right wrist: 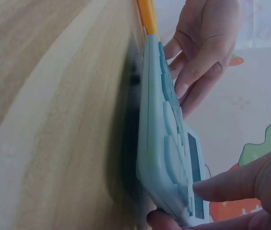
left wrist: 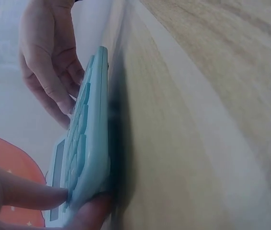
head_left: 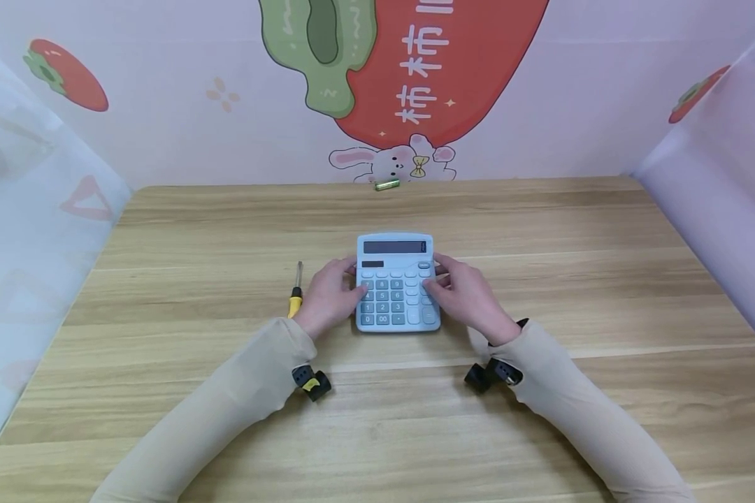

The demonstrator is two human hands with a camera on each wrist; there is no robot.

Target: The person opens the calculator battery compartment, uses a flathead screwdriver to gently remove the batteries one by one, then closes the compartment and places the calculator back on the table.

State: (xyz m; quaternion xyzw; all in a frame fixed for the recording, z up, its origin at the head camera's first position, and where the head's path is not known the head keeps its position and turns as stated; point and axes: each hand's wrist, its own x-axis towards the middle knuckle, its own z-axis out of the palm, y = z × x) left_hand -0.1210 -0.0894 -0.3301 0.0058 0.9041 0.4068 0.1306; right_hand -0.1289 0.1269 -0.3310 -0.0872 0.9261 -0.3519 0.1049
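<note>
A light blue calculator [head_left: 405, 323] faces up in the middle of the table, its display toward the far side with a digit at the right end. My left hand [head_left: 331, 297] grips its left edge, thumb on the keys by the 4 and 7. On the opposite edge, my right hand [head_left: 468, 297] pinches it, thumb over the right key column. In the left wrist view, a fingertip [left wrist: 93, 211] reaches under the calculator's edge. The right wrist view shows the calculator [right wrist: 150, 143] from the side, with a dark shadow beneath. The other fingers are partly hidden.
A screwdriver [head_left: 296, 300] with a yellow and black handle lies just left of my left hand. At the table's back edge lies a small green cylinder, like a battery [head_left: 386, 184]. Printed sheets [head_left: 226, 140] hang behind and on both sides of the wooden table [head_left: 226, 230].
</note>
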